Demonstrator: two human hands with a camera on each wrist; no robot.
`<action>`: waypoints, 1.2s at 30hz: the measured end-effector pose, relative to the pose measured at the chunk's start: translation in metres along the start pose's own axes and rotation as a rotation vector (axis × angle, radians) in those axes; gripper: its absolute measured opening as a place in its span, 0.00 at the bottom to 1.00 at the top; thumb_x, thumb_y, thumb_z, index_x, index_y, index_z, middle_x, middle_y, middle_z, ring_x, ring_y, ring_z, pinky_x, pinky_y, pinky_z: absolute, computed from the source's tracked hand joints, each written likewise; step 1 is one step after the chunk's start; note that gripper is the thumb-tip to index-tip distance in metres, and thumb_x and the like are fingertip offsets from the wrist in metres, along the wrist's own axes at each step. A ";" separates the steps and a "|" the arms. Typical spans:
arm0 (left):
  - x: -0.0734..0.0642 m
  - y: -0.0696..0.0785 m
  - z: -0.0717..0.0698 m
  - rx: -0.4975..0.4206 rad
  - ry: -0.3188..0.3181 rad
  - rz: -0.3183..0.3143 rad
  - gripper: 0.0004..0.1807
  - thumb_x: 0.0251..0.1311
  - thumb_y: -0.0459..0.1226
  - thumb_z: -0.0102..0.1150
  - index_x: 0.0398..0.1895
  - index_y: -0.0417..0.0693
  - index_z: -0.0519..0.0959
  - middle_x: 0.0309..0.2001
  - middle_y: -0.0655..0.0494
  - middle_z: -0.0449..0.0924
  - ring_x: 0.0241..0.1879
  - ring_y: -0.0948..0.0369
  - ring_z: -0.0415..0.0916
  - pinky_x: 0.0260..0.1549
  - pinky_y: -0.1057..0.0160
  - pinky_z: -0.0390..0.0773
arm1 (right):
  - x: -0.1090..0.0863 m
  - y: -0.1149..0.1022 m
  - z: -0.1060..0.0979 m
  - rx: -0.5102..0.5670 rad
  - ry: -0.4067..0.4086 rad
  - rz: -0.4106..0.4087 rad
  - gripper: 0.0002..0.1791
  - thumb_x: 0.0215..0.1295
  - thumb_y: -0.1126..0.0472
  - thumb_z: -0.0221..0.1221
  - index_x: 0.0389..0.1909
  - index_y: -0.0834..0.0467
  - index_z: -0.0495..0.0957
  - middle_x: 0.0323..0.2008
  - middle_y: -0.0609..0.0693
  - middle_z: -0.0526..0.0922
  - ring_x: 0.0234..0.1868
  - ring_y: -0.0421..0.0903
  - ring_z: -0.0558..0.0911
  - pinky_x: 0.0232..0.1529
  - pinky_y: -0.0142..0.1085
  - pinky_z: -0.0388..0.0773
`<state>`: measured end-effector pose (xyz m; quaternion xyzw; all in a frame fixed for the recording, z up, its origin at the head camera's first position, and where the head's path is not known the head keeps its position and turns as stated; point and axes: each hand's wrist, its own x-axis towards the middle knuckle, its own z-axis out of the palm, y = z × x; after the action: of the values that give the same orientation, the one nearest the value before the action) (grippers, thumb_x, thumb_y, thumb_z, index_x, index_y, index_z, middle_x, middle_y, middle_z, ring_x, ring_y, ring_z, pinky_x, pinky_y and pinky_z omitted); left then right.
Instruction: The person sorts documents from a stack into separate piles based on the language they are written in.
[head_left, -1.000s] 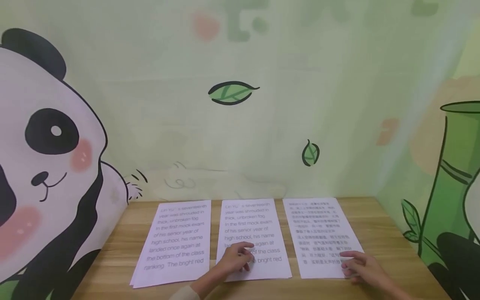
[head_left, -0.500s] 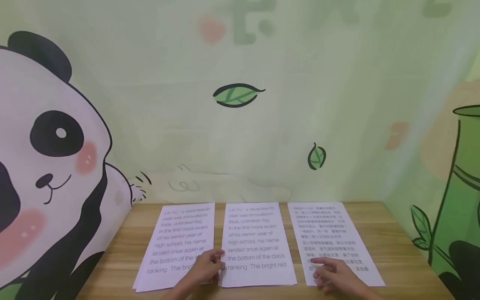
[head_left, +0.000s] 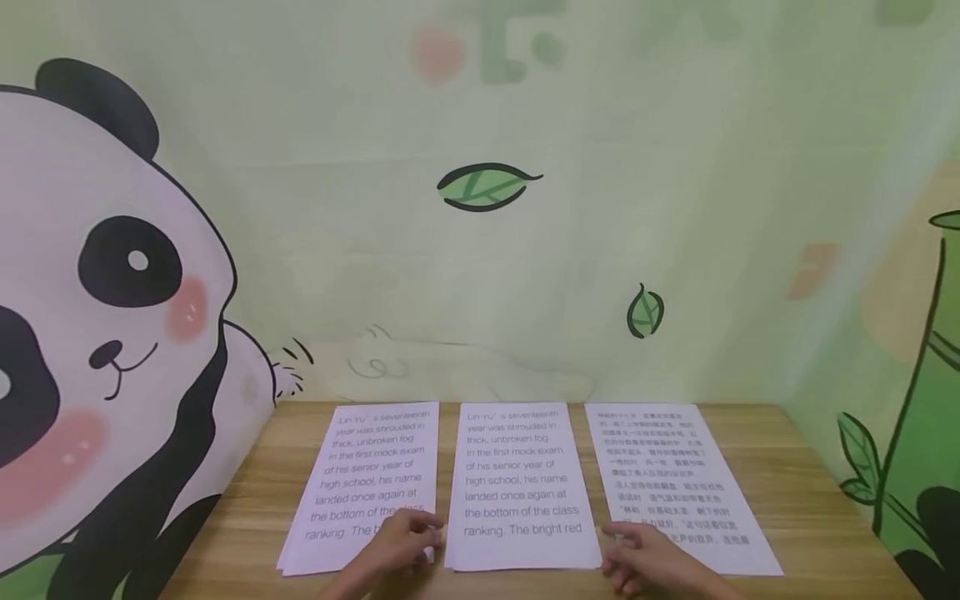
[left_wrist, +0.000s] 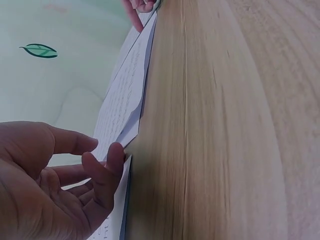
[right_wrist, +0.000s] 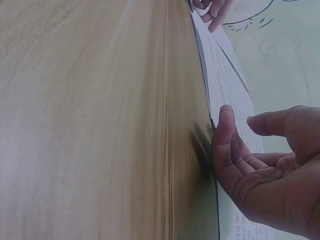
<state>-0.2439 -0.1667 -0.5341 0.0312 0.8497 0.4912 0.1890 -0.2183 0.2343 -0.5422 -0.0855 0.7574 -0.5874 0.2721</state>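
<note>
Three stacks of printed paper lie side by side. English text covers the left stack [head_left: 367, 479] and the middle stack [head_left: 517, 483]; Chinese text covers the right stack [head_left: 663, 475]. My left hand [head_left: 405, 543] is over the lower right corner of the left stack, fingers near the middle stack's left edge. Beside that stack's right edge, my right hand [head_left: 648, 557] covers the lower left of the right stack. In the left wrist view, thumb and fingers of the left hand [left_wrist: 60, 185] are apart. A gap also separates the right hand's [right_wrist: 275, 165] thumb and fingers in the right wrist view.
The papers lie on a wood-grain table [head_left: 247, 492]. A pale green backdrop [head_left: 360, 208] rises behind it, printed with a panda [head_left: 150, 333], leaves and bamboo. Strips of wood show between the stacks.
From over the middle stack, my left hand has moved left to the gap beside it. My right hand has shifted left across the right stack to the middle stack's right edge.
</note>
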 end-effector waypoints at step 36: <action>0.009 0.001 0.023 -0.107 -0.070 0.056 0.20 0.65 0.32 0.59 0.57 0.29 0.76 0.31 0.55 0.82 0.24 0.65 0.77 0.22 0.69 0.74 | 0.017 -0.001 0.021 0.010 0.144 0.061 0.34 0.71 0.59 0.59 0.65 0.82 0.62 0.37 0.50 0.87 0.32 0.42 0.86 0.33 0.37 0.87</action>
<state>-0.2441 -0.1450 -0.5463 0.0619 0.8139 0.5395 0.2065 -0.2218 0.2083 -0.5496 -0.0188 0.7742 -0.5873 0.2351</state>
